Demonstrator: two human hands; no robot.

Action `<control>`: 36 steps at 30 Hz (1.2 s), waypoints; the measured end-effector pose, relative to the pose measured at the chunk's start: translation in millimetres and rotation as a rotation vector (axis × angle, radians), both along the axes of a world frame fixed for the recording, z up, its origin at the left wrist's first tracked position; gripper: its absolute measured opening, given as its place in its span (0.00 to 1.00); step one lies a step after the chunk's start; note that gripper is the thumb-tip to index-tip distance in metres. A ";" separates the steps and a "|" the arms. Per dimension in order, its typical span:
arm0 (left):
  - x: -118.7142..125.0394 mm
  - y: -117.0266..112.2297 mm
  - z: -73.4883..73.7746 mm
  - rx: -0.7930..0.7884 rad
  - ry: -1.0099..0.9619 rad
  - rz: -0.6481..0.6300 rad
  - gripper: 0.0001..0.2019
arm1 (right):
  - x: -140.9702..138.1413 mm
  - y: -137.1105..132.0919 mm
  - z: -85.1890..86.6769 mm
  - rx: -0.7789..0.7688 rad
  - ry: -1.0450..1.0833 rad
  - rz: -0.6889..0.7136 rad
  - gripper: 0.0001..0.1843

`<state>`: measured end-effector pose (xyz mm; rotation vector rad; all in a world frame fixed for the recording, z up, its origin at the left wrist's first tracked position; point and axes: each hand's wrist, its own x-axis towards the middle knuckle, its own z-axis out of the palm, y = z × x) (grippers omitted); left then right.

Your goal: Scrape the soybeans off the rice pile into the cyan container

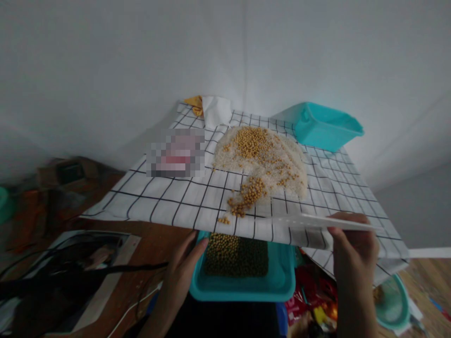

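Left hand (pixel 179 267) holds blue tray (pixel 239 295) under table (pixel 169 202) edge. Right hand (pixel 354 256) grips white card (pixel 317 221). Many beans (pixel 236 256) in tray; lots more left on rice (pixel 296 169).

A teal tray (pixel 243 293), shallow and rectangular with rounded corners, sits level just below the near edge of the cloth-covered tabletop (pixel 169 197), its far end tucked under that edge; the left hand (pixel 181 267) grips its left rim. A flat layer of yellow soybeans (pixel 236 256) covers its floor. A thin white strip (pixel 317 221), long and flat, lies almost level along the tabletop's near edge, pinched at its right end by the right hand (pixel 354 249). Just beyond it a loose cluster of soybeans (pixel 248 195) trails from a broad mound of white rice (pixel 296 169), a few at the very edge.
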<state>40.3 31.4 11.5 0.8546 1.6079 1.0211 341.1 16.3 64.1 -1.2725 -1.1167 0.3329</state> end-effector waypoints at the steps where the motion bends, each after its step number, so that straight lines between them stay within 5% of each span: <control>1: 0.2 -0.1 1.4 -0.002 0.006 0.005 0.15 | 0.1 1.6 -0.7 -0.002 -0.020 -0.052 0.12; 7: 1.2 -0.3 7.7 0.008 -0.005 -0.039 0.14 | -3.9 11.0 -2.9 0.003 -0.053 -0.105 0.13; 16: -3.8 -1.0 -9.3 -0.063 -0.031 0.007 0.21 | -12.5 10.4 -2.8 0.011 -0.059 -0.041 0.11; 27: -1.6 0.0 -0.1 -0.013 -0.035 -0.041 0.18 | -15.3 14.1 -2.7 0.052 -0.034 0.028 0.11; 36: -5.3 -2.4 -16.6 -0.055 -0.021 0.010 0.19 | -15.3 14.7 -1.1 0.069 -0.023 0.149 0.11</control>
